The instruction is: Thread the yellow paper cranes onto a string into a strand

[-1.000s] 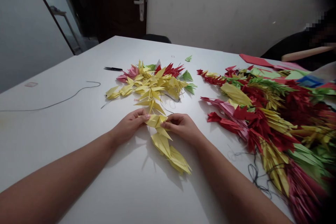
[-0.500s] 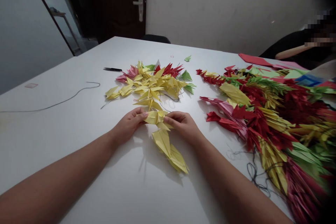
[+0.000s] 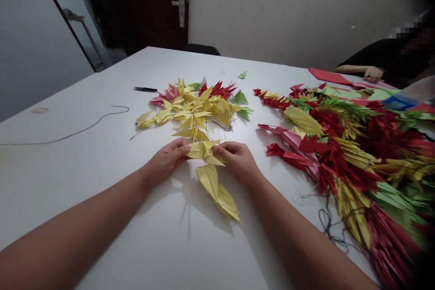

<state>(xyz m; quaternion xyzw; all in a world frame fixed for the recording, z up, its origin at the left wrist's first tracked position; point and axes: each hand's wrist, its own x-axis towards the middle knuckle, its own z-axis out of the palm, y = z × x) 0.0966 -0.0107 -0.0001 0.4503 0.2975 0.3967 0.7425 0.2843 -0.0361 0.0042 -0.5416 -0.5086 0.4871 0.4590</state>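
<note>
Between my two hands is a folded yellow paper crane (image 3: 205, 150), its wings spread sideways. My left hand (image 3: 171, 156) pinches its left wing between thumb and fingers. On the other side, my right hand (image 3: 236, 158) is closed on the right wing. Below it, more yellow folded paper (image 3: 217, 192) hangs toward me, apparently on the same string. Just beyond my fingers, further yellow cranes (image 3: 193, 122) lead into a pile with pink, red and green folded pieces.
A large heap of red, yellow, green and pink paper strings (image 3: 340, 145) covers the table's right side, with tangled dark thread (image 3: 331, 226). A small dark blade-like tool (image 3: 145, 89) lies at the back left, near a loose thread (image 3: 88, 128). Another person's hand (image 3: 373, 74) rests near red paper (image 3: 328, 76).
My hands keep hold of the crane's wings and have barely shifted. The hanging yellow paper has swung slightly left. The other person's arm has lowered to the table.
</note>
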